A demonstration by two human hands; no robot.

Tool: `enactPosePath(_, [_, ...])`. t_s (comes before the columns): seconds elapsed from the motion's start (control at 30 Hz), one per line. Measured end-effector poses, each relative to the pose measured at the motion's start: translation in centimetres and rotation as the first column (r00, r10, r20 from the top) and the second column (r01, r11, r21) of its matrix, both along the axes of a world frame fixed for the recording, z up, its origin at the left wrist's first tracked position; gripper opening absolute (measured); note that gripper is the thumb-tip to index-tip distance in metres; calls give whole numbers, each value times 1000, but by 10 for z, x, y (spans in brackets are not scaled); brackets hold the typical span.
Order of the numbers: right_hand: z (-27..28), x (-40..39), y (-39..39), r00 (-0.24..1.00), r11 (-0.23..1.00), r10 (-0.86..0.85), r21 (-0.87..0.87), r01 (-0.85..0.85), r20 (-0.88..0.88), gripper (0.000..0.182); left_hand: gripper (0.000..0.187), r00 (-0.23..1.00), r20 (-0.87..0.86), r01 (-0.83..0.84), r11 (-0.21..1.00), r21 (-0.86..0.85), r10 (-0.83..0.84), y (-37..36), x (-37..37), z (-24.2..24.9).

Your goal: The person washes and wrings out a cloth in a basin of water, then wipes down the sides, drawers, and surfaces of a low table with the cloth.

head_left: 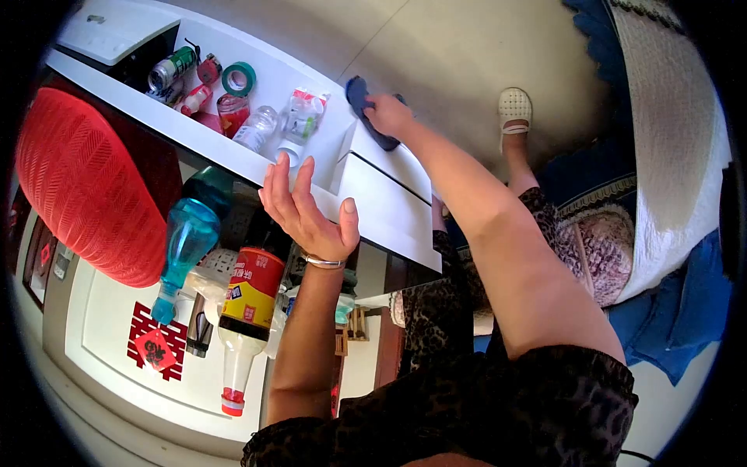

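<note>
My left hand (305, 212), with a bracelet at the wrist, is raised over the front edge of the white drawer (311, 74), its fingers apart and nothing in them. My right hand (389, 117) grips a dark blue cloth (379, 136) at the drawer's right end. Inside the drawer lie a green tape roll (239, 79), a green can (173, 68), a red-labelled jar (233, 113), a clear plastic bottle (257, 128) and a clear packet (304, 114). Below my left hand is a bottle with a red and yellow label (253, 292).
A red woven cover (89, 187) and a blue bottle (189, 233) are at the left. A metal flask (200, 327) sits beside the labelled bottle. At the upper right a foot wears a white shoe (515, 107). Blue fabric (669, 319) lies at the right.
</note>
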State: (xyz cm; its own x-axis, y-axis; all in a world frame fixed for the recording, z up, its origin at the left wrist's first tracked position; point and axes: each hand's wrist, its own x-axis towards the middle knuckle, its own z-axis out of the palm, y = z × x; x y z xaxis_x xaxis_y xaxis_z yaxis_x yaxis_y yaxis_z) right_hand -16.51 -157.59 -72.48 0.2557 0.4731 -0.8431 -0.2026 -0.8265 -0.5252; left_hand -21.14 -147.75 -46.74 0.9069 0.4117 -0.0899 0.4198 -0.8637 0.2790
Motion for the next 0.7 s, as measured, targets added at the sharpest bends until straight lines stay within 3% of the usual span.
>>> enactPosePath(0.17, [10,-9,-37,996,987,75,-140,-82,-52,40,62,1000,1,-6,1000,3,6,0,1,1])
enactPosePath(0.37, [-11,4,19,998,999,33,9,-33,48,37,63,1000,-4,-7,1000,0,7,0,2,0])
enactPosePath(0.53, [11,-4,-41,991,991,132,3,-132,24,37,63,999,-34,-8,1000,5,8,0,1,3])
enactPosePath(0.7, [7,-18,-20,989,1000,2,15,-4,146,37,64,999,-39,-3,1000,-3,3,-1,1,2])
